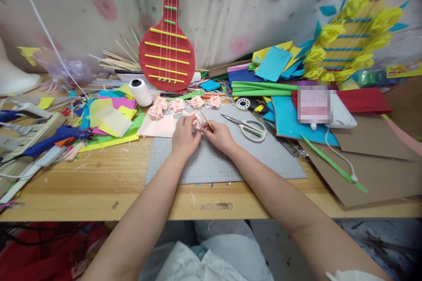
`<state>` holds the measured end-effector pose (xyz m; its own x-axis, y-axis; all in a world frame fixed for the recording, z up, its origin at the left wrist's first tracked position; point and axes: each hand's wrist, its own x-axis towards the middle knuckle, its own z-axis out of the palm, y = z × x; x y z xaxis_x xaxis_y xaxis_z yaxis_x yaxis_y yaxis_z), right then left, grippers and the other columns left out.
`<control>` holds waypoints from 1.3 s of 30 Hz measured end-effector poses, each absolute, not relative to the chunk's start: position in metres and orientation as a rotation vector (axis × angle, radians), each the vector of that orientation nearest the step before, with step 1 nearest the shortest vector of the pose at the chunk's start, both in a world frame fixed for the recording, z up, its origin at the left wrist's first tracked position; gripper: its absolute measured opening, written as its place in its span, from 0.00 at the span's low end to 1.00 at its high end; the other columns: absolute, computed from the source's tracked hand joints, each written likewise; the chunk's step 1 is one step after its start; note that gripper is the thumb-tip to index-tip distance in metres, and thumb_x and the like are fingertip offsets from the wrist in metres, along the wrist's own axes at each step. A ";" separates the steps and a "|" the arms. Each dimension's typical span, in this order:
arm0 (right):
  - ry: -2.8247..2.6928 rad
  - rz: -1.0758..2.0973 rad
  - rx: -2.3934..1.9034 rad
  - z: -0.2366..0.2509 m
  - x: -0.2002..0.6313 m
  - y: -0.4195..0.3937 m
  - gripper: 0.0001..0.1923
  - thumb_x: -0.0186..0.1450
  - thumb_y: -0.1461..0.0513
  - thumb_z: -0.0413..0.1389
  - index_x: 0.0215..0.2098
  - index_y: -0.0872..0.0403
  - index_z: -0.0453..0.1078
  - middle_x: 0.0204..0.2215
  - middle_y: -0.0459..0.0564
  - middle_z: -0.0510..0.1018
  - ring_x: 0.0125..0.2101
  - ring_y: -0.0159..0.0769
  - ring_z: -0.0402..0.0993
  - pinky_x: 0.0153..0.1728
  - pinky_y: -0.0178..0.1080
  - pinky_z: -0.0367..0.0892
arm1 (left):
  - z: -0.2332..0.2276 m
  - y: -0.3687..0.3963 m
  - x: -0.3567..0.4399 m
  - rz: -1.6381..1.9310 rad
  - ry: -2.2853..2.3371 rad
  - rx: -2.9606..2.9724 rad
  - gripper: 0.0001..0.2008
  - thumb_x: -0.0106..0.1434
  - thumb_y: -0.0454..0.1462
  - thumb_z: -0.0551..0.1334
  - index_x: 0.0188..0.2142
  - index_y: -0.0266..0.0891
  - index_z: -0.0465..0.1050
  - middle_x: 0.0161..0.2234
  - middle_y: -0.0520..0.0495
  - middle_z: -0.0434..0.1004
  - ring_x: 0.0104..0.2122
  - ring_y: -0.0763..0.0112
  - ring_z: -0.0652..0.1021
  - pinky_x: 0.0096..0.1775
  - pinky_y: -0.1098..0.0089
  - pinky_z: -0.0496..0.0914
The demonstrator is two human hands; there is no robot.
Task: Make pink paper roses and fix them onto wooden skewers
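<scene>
My left hand (pixel 185 136) is closed on a pale pink paper flower (pixel 197 120) above the grey cutting mat (pixel 227 167). Close beside it, my right hand (pixel 220 136) grips a thin wooden stick (pixel 206 115) that slants up from the fingers. My fingertips nearly meet at the flower, and its lower part is hidden behind them. Several finished-looking pink paper roses (pixel 178 104) lie in a row just beyond. Sheets of pale pink paper (pixel 156 126) lie left of my left hand. Scissors (pixel 249 128) with pale handles rest on the mat, right of my right hand.
A red paper instrument (pixel 167 59) stands at the back, near a white thread spool (pixel 140 92). Left are coloured paper scraps (pixel 110 116), a blue glue gun (pixel 56 138) and a power strip (pixel 33 136). Brown cardboard (pixel 369 175) and a white cable (pixel 343 158) lie right.
</scene>
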<state>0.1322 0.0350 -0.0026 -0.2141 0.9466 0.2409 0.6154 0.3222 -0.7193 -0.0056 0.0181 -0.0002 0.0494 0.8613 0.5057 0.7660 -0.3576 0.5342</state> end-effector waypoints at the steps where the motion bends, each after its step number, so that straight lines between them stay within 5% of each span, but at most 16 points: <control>1: -1.936 0.629 -1.377 -0.002 0.132 0.035 0.11 0.59 0.54 0.51 0.30 0.53 0.69 0.19 0.43 0.69 0.21 0.28 0.62 0.25 0.30 0.54 | -0.001 0.018 -0.007 1.195 1.708 2.175 0.17 0.51 0.31 0.58 0.42 0.40 0.63 0.40 0.44 0.66 0.41 0.65 0.69 0.40 0.66 0.66; 7: -1.929 0.550 -1.467 -0.001 0.134 0.035 0.12 0.59 0.53 0.50 0.30 0.52 0.69 0.19 0.42 0.69 0.21 0.28 0.62 0.24 0.30 0.52 | 0.000 0.021 -0.010 1.268 1.728 2.023 0.06 0.57 0.32 0.53 0.35 0.39 0.66 0.33 0.47 0.69 0.35 0.69 0.70 0.37 0.69 0.66; 27: -1.831 0.481 -1.506 0.001 0.137 0.036 0.09 0.58 0.57 0.50 0.31 0.52 0.68 0.18 0.41 0.69 0.20 0.27 0.63 0.24 0.30 0.53 | -0.007 0.026 -0.016 1.375 1.780 1.676 0.06 0.55 0.35 0.55 0.34 0.39 0.64 0.31 0.50 0.70 0.30 0.73 0.71 0.33 0.72 0.66; 31: -1.877 0.468 -1.426 0.004 0.135 0.032 0.11 0.58 0.57 0.49 0.37 0.52 0.67 0.18 0.40 0.69 0.20 0.28 0.64 0.24 0.30 0.55 | -0.010 0.026 -0.014 1.369 1.693 1.689 0.05 0.55 0.36 0.55 0.33 0.39 0.64 0.31 0.51 0.71 0.29 0.75 0.72 0.33 0.72 0.66; 39: -2.171 0.308 -1.277 0.005 0.130 0.026 0.16 0.57 0.66 0.47 0.41 0.49 0.71 0.35 0.45 0.78 0.34 0.32 0.72 0.32 0.32 0.60 | -0.009 0.025 -0.009 1.337 1.615 1.641 0.08 0.56 0.37 0.55 0.37 0.41 0.62 0.28 0.54 0.69 0.26 0.76 0.73 0.29 0.73 0.67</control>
<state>0.1299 0.0256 0.0052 -0.3611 0.8539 0.3748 0.7157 0.5114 -0.4757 -0.0091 0.0245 -0.0092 -0.1703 0.9371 0.3047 0.4743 -0.1931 0.8589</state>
